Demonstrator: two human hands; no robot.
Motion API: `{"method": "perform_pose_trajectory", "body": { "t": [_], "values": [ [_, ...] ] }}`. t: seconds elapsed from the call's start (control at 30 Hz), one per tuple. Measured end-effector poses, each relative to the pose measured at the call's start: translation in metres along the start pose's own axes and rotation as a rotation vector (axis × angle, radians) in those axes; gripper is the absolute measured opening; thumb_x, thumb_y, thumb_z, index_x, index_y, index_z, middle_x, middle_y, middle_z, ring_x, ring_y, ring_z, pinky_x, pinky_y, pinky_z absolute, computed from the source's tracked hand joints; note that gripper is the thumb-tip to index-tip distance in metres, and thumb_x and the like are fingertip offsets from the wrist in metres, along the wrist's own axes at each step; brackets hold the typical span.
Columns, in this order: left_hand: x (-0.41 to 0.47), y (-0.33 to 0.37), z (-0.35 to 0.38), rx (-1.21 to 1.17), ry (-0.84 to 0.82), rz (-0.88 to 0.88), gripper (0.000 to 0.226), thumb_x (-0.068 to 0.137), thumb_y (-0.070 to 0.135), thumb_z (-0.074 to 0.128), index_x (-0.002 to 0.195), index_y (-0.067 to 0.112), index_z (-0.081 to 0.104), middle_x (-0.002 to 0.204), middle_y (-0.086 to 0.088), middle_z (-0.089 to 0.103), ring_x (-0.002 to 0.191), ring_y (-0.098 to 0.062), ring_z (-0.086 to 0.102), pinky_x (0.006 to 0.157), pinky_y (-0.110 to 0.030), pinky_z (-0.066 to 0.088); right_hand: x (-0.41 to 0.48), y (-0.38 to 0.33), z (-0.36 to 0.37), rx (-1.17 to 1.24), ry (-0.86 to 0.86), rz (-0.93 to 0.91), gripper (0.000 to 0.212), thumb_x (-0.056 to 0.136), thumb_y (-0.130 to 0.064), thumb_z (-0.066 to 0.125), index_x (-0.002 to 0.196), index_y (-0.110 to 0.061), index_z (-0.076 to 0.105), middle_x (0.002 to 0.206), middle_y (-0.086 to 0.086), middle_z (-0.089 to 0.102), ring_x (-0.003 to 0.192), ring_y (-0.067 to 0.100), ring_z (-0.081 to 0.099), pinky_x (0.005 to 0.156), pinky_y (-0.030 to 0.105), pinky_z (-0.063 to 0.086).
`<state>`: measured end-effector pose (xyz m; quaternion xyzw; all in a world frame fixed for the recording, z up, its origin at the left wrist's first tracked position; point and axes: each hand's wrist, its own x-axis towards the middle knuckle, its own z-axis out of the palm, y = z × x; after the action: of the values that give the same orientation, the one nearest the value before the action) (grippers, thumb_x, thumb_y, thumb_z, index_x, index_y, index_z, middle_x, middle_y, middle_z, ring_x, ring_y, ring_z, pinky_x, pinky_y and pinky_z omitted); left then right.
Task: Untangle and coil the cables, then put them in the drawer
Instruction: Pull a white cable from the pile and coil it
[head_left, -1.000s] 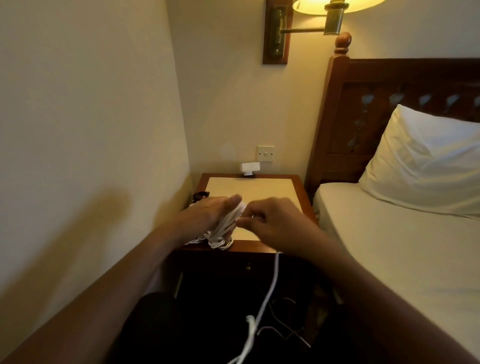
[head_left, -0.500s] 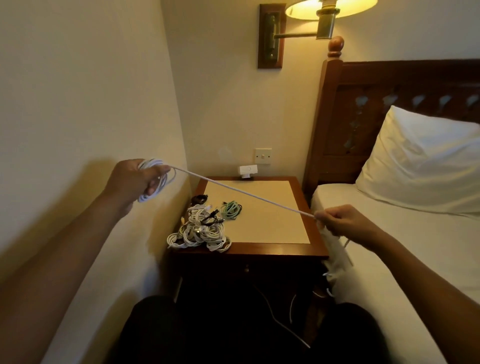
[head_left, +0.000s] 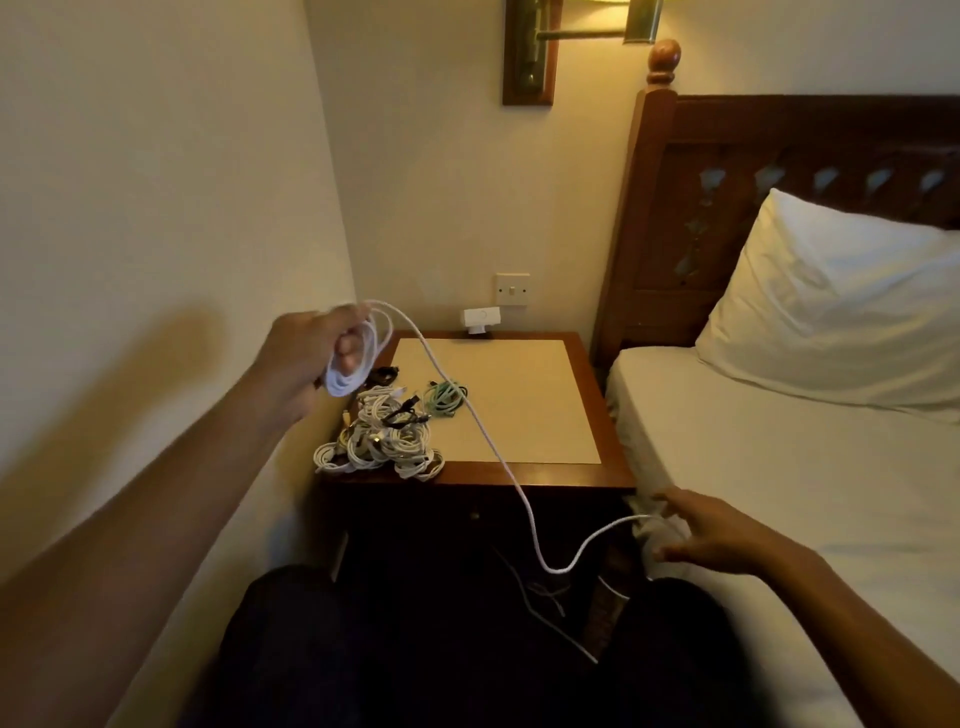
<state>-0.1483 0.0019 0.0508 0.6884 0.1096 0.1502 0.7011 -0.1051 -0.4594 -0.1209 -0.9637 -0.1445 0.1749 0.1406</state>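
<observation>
One white cable (head_left: 497, 457) sags from the gripping left hand (head_left: 298, 364), past the surface (head_left: 519, 395), to the right hand (head_left: 717, 535), fingers (head_left: 675, 501) wide

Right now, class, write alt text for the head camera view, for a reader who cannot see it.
A person's left hand holds a coil of white cable near a wooden nightstand; the cable's loose end sags down to the right hand, fingers spread, beside the bed. A pile of coiled cables lies on the nightstand's left front corner.
</observation>
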Motion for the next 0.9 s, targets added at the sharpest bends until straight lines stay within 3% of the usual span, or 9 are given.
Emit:
{"method": "perform_pose_trajectory", "body": {
  "t": [0.13, 0.23, 0.33, 0.4, 0.47, 0.57, 0.67, 0.77, 0.9],
  "values": [
    [-0.045, -0.003, 0.062, 0.184, -0.266, 0.016, 0.03, 0.095, 0.03, 0.072, 0.076, 0.007, 0.066, 0.057, -0.003, 0.051, 0.048, -0.017, 0.045, 0.052, -0.025, 0.039, -0.014, -0.114, -0.051, 0.314, 0.075, -0.283, 0.101, 0.079, -0.071, 0.071, 0.161, -0.034, 0.025, 0.159, -0.011, 0.039, 0.143, 0.011, 0.04, 0.117, 0.035, 0.036],
    [-0.068, -0.015, 0.086, 0.316, -0.308, 0.063, 0.038, 0.094, 0.042, 0.07, 0.069, 0.015, 0.062, 0.055, -0.002, 0.057, 0.047, -0.016, 0.052, 0.05, -0.025, 0.045, -0.023, -0.184, -0.054, 0.56, 0.148, -0.467, 0.067, 0.095, -0.06, 0.059, 0.153, -0.032, 0.039, 0.135, -0.013, 0.063, 0.122, 0.004, 0.06, 0.103, 0.032, 0.051],
    [-0.076, -0.031, 0.075, 0.311, -0.331, 0.038, 0.044, 0.094, 0.044, 0.07, 0.068, 0.01, 0.061, 0.056, -0.008, 0.056, 0.047, -0.019, 0.053, 0.054, -0.029, 0.047, -0.015, -0.203, -0.034, 0.65, 0.323, -0.517, 0.02, 0.106, -0.031, 0.054, 0.121, -0.021, 0.062, 0.083, -0.005, 0.069, 0.075, 0.008, 0.068, 0.071, 0.032, 0.059],
    [-0.081, -0.042, 0.058, 0.267, -0.396, -0.038, 0.045, 0.095, 0.042, 0.07, 0.067, 0.009, 0.06, 0.057, -0.01, 0.051, 0.046, -0.02, 0.049, 0.054, -0.029, 0.045, -0.006, -0.193, -0.019, 0.683, 0.367, -0.498, 0.02, 0.108, -0.029, 0.05, 0.104, -0.022, 0.068, 0.073, -0.004, 0.06, 0.065, 0.016, 0.059, 0.06, 0.037, 0.055],
    [-0.089, -0.057, 0.046, 0.112, -0.487, -0.185, 0.043, 0.095, 0.038, 0.07, 0.067, 0.01, 0.055, 0.055, -0.006, 0.044, 0.044, -0.017, 0.043, 0.049, -0.025, 0.039, 0.001, -0.18, -0.006, 0.572, 0.398, -0.486, 0.023, 0.109, -0.031, 0.048, 0.099, -0.026, 0.069, 0.074, -0.006, 0.06, 0.066, 0.016, 0.056, 0.063, 0.04, 0.049],
    [-0.096, -0.072, 0.039, -0.291, -0.491, -0.362, 0.037, 0.097, 0.031, 0.064, 0.071, 0.008, 0.051, 0.048, 0.001, 0.037, 0.039, -0.011, 0.038, 0.045, -0.022, 0.033, 0.007, -0.174, 0.013, 0.562, 0.367, -0.415, 0.027, 0.109, -0.035, 0.045, 0.095, -0.031, 0.068, 0.067, -0.017, 0.059, 0.058, 0.006, 0.051, 0.06, 0.04, 0.047],
    [-0.095, -0.068, 0.038, -0.516, -0.442, -0.286, 0.023, 0.101, 0.025, 0.056, 0.094, 0.003, 0.057, 0.054, 0.001, 0.044, 0.046, -0.011, 0.045, 0.06, -0.025, 0.041, 0.004, -0.179, 0.036, 0.63, 0.26, -0.306, 0.027, 0.109, -0.034, 0.046, 0.096, -0.031, 0.069, 0.062, -0.012, 0.058, 0.051, 0.005, 0.052, 0.056, 0.042, 0.056],
    [-0.092, -0.067, 0.042, -0.502, -0.344, -0.141, 0.018, 0.099, 0.019, 0.055, 0.098, 0.001, 0.057, 0.068, -0.005, 0.055, 0.063, -0.016, 0.057, 0.079, -0.033, 0.046, -0.02, -0.206, 0.049, 0.536, 0.058, -0.291, 0.023, 0.109, -0.032, 0.045, 0.114, -0.031, 0.067, 0.08, -0.006, 0.064, 0.06, 0.0, 0.062, 0.062, 0.022, 0.055],
    [-0.086, -0.078, 0.052, -0.26, -0.22, 0.014, 0.029, 0.094, 0.033, 0.06, 0.098, 0.005, 0.063, 0.083, -0.01, 0.068, 0.09, -0.022, 0.067, 0.09, -0.036, 0.054, -0.054, -0.247, 0.045, 0.412, -0.123, -0.358, 0.027, 0.108, -0.036, 0.046, 0.133, -0.031, 0.056, 0.099, -0.004, 0.068, 0.085, 0.009, 0.069, 0.083, 0.031, 0.06]
  ]
}}
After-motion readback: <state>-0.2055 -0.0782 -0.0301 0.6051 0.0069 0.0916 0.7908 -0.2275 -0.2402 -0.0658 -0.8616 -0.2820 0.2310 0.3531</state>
